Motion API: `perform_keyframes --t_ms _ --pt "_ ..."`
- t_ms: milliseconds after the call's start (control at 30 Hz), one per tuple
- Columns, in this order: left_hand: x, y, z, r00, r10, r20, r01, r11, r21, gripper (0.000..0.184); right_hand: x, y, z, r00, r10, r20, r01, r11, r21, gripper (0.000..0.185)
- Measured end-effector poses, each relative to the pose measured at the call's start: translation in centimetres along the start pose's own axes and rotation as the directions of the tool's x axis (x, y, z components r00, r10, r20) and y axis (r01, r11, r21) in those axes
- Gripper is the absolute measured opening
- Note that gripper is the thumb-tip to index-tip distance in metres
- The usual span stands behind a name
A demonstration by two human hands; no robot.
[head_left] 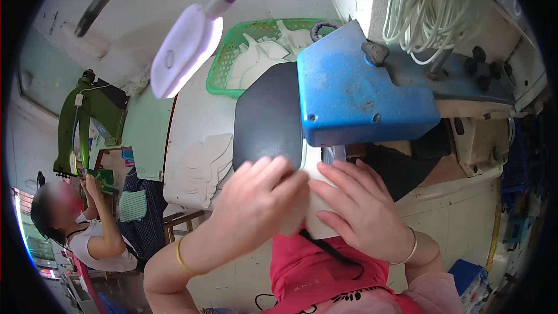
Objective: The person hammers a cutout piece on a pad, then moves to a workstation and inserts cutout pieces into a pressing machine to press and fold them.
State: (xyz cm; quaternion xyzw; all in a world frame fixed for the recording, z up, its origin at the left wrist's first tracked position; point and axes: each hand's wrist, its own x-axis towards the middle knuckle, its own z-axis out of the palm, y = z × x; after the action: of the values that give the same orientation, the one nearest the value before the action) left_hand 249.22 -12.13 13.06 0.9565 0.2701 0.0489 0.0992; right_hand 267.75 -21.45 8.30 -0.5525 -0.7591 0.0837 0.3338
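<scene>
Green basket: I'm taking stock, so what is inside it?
Overlapping pale flat pieces lie in the green basket. What lies beneath them is covered, and the blue machine head and black panel hide its near right part.

You are in a small workshop, by the look of it one for cutting or stitching flat pieces. Right in front of you stands a blue machine head (363, 90) with worn, chipped paint and a dark knob (375, 53), lit by a lamp (185, 52) on a purple flexible neck. Behind it you have a green plastic basket (218, 70) full of pale cut pieces (258, 58), with more flat pieces (200, 166) stacked on the worktable (189, 113). To your left, a co-worker (96, 229) sits at a green machine (70, 122).
</scene>
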Motion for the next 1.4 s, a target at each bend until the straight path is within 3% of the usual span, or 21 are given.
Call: perform_keyframes --t_ms 33,133,167,267,400,633,733,833,933,1033,1233,1400 --pt "0.6 -1.2 0.9 0.977 0.149 -0.152 -0.146 0.989 0.028 0.037 0.0 0.0 0.1 0.998 -0.019 0.054 0.024 0.997 -0.078 0.031" --pt "1.1 -1.8 2.5 0.957 0.18 -0.226 -0.202 0.977 -0.076 0.039 -1.5 1.3 -1.1 0.992 -0.061 0.112 0.081 0.979 -0.185 0.035" --pt "0.9 -1.2 3.1 0.956 0.167 -0.243 -0.18 0.983 -0.031 0.04 -1.7 1.8 -1.7 0.994 -0.063 0.084 0.075 0.986 -0.15 0.037" --pt "2.2 0.6 4.8 0.938 0.091 -0.334 -0.125 0.989 -0.081 0.038 -1.7 1.6 -3.0 0.987 0.157 0.04 -0.15 0.977 -0.149 0.035" --pt "3.3 1.2 5.3 0.928 0.027 -0.372 -0.048 0.998 -0.047 0.037 -0.2 2.1 -4.0 0.977 0.213 0.021 -0.196 0.929 -0.314 0.042" --pt "3.4 1.6 5.7 0.921 0.002 -0.39 -0.016 0.999 -0.034 0.037 0.7 3.3 -3.4 0.978 0.206 -0.001 -0.198 0.936 -0.29 0.033" --pt "3.6 1.8 5.9 0.916 -0.006 -0.402 0.005 1.0 -0.004 0.037 0.7 3.0 -2.9 0.973 0.213 -0.084 -0.227 0.945 -0.235 0.03" --pt "3.7 1.9 5.9 0.913 -0.011 -0.408 0.011 1.0 -0.001 0.038 1.0 2.4 -2.5 0.983 0.141 -0.116 -0.176 0.903 -0.393 0.025" --pt "3.7 2.0 6.0 0.91 -0.018 -0.414 0.018 1.0 -0.003 0.038 1.1 2.3 -1.5 0.98 0.171 -0.098 -0.197 0.866 -0.459 0.023" --pt "3.7 1.6 6.2 0.911 -0.008 -0.413 0.012 1.0 0.007 0.036 1.5 2.4 -0.6 0.982 0.09 -0.169 -0.157 0.884 -0.441 0.033" --pt "3.8 1.6 6.3 0.906 -0.029 -0.423 0.011 0.999 -0.045 0.03 1.5 3.8 0.1 0.961 0.059 -0.269 -0.124 0.965 -0.231 0.028" --pt "4.2 1.4 6.5 0.904 -0.025 -0.427 -0.012 0.996 -0.084 0.026 1.4 3.8 -0.2 0.961 0.085 -0.263 -0.154 0.955 -0.252 0.026"
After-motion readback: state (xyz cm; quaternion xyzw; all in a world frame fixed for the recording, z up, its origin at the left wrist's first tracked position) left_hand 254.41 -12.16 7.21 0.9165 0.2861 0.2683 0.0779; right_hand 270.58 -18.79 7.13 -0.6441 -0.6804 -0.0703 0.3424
